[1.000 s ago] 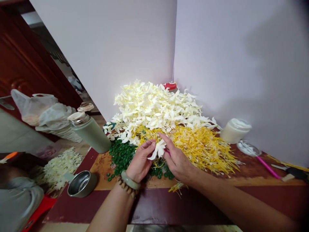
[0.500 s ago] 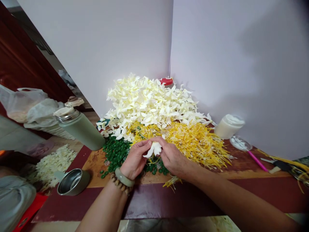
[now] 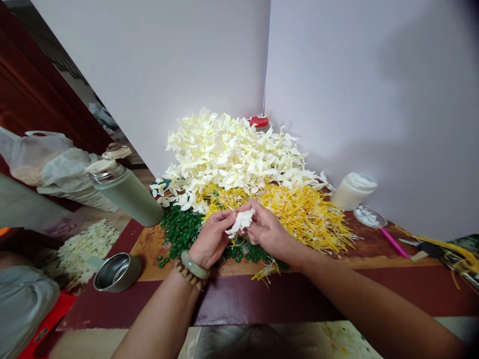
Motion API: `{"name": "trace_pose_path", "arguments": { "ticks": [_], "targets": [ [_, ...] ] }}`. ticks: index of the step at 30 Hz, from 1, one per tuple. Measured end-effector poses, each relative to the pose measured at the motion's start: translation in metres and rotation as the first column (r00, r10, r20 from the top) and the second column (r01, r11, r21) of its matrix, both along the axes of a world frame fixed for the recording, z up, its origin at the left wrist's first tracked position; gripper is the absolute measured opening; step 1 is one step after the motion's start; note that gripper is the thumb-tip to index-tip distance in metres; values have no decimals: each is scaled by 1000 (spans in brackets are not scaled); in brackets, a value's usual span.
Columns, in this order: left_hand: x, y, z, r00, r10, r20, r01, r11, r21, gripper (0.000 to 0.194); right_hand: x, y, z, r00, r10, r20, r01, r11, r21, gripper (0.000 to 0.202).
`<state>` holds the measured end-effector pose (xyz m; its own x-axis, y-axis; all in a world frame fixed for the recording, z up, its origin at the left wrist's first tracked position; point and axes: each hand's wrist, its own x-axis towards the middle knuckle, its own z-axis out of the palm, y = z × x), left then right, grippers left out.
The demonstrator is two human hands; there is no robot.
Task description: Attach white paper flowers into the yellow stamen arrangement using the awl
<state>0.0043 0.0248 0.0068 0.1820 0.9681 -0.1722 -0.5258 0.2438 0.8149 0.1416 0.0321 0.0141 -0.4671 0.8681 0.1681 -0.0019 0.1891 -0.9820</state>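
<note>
Between my hands is a white artificial flower with layered petals. My left hand pinches it from the left, thumb and fingers closed, and a thin pale stem pokes up by the thumb. On the other side my right hand has its fingers closed on the petals. Just behind lies a heap of yellow stamens with pale tips. Small green plastic pieces spread left of and beneath my hands. Farther back rises a big pile of white petal pieces.
A green thermos and its metal cup stand at the left. On the right are a jar of white paste, a small dish, a pink stick and a bundle of yellow strands. Walls close the back.
The white flower has turned in my fingers, its petals now facing more to the right. My right fingers have shifted onto the petals. A thin stem now shows above my left thumb.
</note>
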Motion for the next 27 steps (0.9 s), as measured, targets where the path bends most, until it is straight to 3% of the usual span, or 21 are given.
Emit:
{"name": "trace_pose_path", "arguments": {
  "ticks": [3,7,11,18,21,27],
  "targets": [
    [-5,4,2,998,-5,61,5,1000,-2,9,3,1,7,1000,16,2,-15,993,-116,38],
    [-14,10,6,976,169,139,-151,980,-130,10,12,-1,14,990,-134,50,126,984,129,49],
    [-19,11,10,967,202,155,-173,968,-184,16,15,-4,12,953,-297,62,248,880,405,32],
    [-6,4,3,993,48,108,-42,998,-55,14,5,-9,0,889,-405,213,152,701,697,25],
    [-3,1,-1,999,20,40,-20,1000,-7,11,6,-6,-3,857,-469,214,149,622,769,13],
    [-5,-3,7,989,131,-63,-136,988,-71,19,13,2,-3,766,-602,227,169,530,831,16]
  ]
}}
